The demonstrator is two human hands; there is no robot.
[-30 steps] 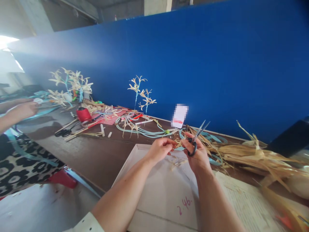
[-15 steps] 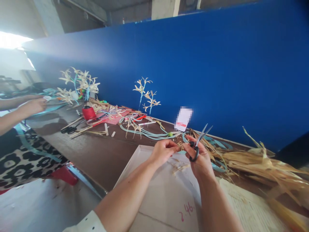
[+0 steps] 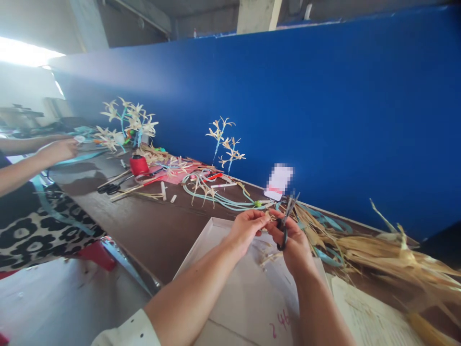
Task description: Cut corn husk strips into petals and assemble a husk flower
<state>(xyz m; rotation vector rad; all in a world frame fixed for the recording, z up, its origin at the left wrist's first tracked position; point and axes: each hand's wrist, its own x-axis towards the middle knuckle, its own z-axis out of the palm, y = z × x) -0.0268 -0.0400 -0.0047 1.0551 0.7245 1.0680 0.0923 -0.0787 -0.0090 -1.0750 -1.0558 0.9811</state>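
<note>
My right hand (image 3: 292, 242) is closed around black-handled scissors (image 3: 285, 222), whose blades point up and are nearly together. My left hand (image 3: 247, 228) pinches a small piece of dried straw between thumb and fingers, right beside the scissors. Both hands hover over a white cardboard box lid (image 3: 219, 269) on the brown table (image 3: 151, 226). Bits of cut straw (image 3: 268, 257) lie on the lid under my hands.
A pile of dried husk strips (image 3: 382, 254) lies to the right. Blue cords (image 3: 216, 194), a red spool (image 3: 139, 164), other scissors (image 3: 108, 188) and straw flower sprigs (image 3: 225, 144) sit further left. Another person's hands (image 3: 55, 150) work at the far left. A blue partition (image 3: 288, 96) backs the table.
The scissor blades, spread apart earlier, have come nearly together. My hands stay close over the lid; the view has shifted a little.
</note>
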